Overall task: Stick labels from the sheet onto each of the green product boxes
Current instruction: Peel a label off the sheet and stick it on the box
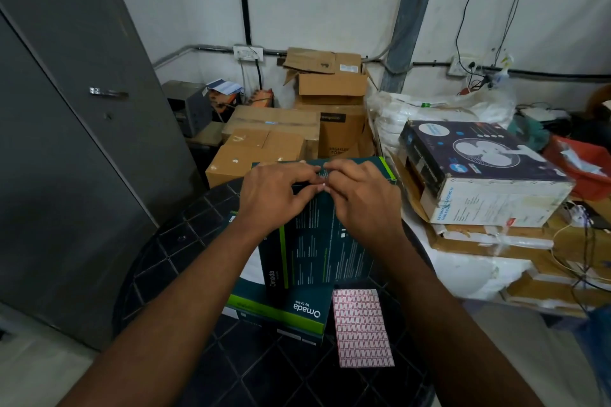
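A stack of dark green product boxes rests on a round black table [185, 241]. On the top green box [317, 241] lie both my hands. My left hand [274, 195] and my right hand [363, 198] meet at the box's far part, fingertips pinched together over a small spot; a label may be under them, but it is too small to tell. A lower green box [287, 311] marked "Omada" sticks out toward me. The label sheet [362, 327], pink-red with rows of small white labels, lies flat on the table right of that box.
Brown cardboard cartons [264, 139] are piled behind the table. A fan box [479, 172] sits on flattened cartons and white bags at the right. A grey metal cabinet [66, 142] stands at the left. Cables hang on the back wall.
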